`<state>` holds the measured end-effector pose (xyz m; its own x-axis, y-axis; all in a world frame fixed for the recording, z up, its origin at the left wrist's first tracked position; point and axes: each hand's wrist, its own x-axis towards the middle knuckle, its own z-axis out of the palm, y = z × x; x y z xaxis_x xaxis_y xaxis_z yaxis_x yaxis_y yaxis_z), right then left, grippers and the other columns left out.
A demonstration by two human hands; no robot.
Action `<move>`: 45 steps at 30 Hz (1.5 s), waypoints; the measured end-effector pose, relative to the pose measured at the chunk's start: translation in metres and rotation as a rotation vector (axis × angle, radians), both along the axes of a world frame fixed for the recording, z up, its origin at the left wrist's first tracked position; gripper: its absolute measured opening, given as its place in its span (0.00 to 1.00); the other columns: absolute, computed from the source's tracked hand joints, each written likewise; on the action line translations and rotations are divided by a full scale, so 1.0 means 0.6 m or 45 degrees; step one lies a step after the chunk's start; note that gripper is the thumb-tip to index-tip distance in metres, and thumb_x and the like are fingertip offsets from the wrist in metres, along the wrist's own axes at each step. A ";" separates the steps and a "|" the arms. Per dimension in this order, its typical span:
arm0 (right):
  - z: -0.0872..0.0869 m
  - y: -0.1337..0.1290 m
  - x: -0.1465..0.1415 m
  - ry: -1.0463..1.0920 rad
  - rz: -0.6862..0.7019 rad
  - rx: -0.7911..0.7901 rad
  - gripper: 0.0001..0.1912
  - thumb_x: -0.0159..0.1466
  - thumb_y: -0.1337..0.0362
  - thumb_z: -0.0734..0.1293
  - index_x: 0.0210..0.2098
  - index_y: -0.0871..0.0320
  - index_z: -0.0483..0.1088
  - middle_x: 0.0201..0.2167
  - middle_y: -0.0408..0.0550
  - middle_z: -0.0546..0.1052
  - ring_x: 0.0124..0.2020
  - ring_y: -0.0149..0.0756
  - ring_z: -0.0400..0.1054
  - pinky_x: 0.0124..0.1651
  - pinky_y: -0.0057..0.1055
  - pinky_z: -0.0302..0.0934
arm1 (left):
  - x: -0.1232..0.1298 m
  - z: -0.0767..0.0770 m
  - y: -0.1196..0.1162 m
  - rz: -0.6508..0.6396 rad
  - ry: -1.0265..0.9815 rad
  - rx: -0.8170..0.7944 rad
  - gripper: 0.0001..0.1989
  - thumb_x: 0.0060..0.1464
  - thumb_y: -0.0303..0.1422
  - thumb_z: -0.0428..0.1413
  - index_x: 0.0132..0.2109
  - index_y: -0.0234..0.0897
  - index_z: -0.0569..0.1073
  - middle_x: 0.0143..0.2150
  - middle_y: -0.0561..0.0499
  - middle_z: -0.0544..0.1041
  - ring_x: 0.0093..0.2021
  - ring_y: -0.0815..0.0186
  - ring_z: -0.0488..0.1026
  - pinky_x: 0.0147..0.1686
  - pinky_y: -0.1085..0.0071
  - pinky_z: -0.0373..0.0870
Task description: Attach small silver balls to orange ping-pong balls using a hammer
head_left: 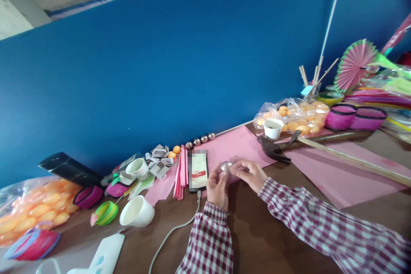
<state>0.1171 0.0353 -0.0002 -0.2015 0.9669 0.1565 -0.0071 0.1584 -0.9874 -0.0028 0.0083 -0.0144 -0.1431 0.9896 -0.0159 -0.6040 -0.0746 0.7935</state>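
While the left hand (217, 188) and right hand (248, 173) pinch a small shiny ball (225, 166) between fingertips above the table (276, 231), by the phone (198, 170), a loose grip could let it roll toward the hammer (272, 149).

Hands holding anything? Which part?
Both hands, left hand and right hand, pinch a small silvery ball between their fingertips, one at each side.
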 end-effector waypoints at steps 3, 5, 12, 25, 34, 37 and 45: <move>0.002 -0.001 0.000 0.001 -0.004 0.014 0.07 0.49 0.62 0.67 0.23 0.62 0.70 0.41 0.51 0.69 0.38 0.34 0.66 0.41 0.31 0.61 | -0.001 -0.003 0.000 -0.002 0.011 0.003 0.18 0.42 0.28 0.58 0.44 0.36 0.68 0.41 0.47 0.73 0.42 0.65 0.70 0.47 0.66 0.60; 0.002 -0.001 0.000 0.001 -0.002 0.021 0.07 0.49 0.62 0.67 0.23 0.62 0.70 0.41 0.50 0.69 0.38 0.34 0.66 0.41 0.31 0.61 | -0.001 -0.003 0.000 0.004 0.017 0.002 0.18 0.42 0.28 0.58 0.44 0.36 0.68 0.41 0.47 0.73 0.42 0.65 0.70 0.47 0.66 0.61; 0.004 -0.002 0.001 -0.007 0.006 0.012 0.07 0.50 0.62 0.66 0.24 0.62 0.70 0.42 0.51 0.70 0.37 0.34 0.67 0.40 0.31 0.61 | 0.000 0.001 -0.001 0.018 0.023 -0.002 0.17 0.41 0.28 0.58 0.42 0.36 0.68 0.41 0.47 0.73 0.42 0.66 0.69 0.45 0.67 0.62; 0.000 0.000 0.001 0.013 0.018 0.046 0.09 0.51 0.61 0.66 0.24 0.61 0.70 0.41 0.50 0.71 0.41 0.36 0.66 0.43 0.32 0.59 | 0.000 0.000 -0.001 0.034 -0.002 0.030 0.16 0.42 0.27 0.58 0.41 0.37 0.68 0.43 0.48 0.72 0.43 0.66 0.69 0.48 0.66 0.60; 0.002 -0.002 0.002 0.002 0.034 0.025 0.09 0.51 0.61 0.66 0.24 0.62 0.70 0.42 0.51 0.70 0.37 0.34 0.66 0.40 0.32 0.61 | -0.001 0.000 -0.001 0.016 0.009 0.023 0.15 0.42 0.27 0.58 0.41 0.38 0.68 0.42 0.49 0.72 0.42 0.67 0.69 0.46 0.67 0.61; 0.004 -0.003 0.002 0.005 0.041 0.007 0.09 0.51 0.61 0.66 0.24 0.62 0.70 0.42 0.51 0.70 0.35 0.34 0.67 0.39 0.33 0.61 | -0.001 0.001 -0.001 0.020 0.022 0.003 0.16 0.42 0.28 0.58 0.41 0.38 0.68 0.42 0.49 0.72 0.42 0.67 0.69 0.45 0.68 0.61; 0.005 -0.005 0.002 0.004 0.047 0.030 0.10 0.51 0.60 0.65 0.25 0.62 0.70 0.42 0.51 0.70 0.38 0.35 0.67 0.41 0.33 0.61 | 0.000 0.005 -0.002 0.019 0.024 0.004 0.15 0.42 0.27 0.58 0.41 0.38 0.68 0.42 0.49 0.71 0.42 0.67 0.69 0.45 0.69 0.62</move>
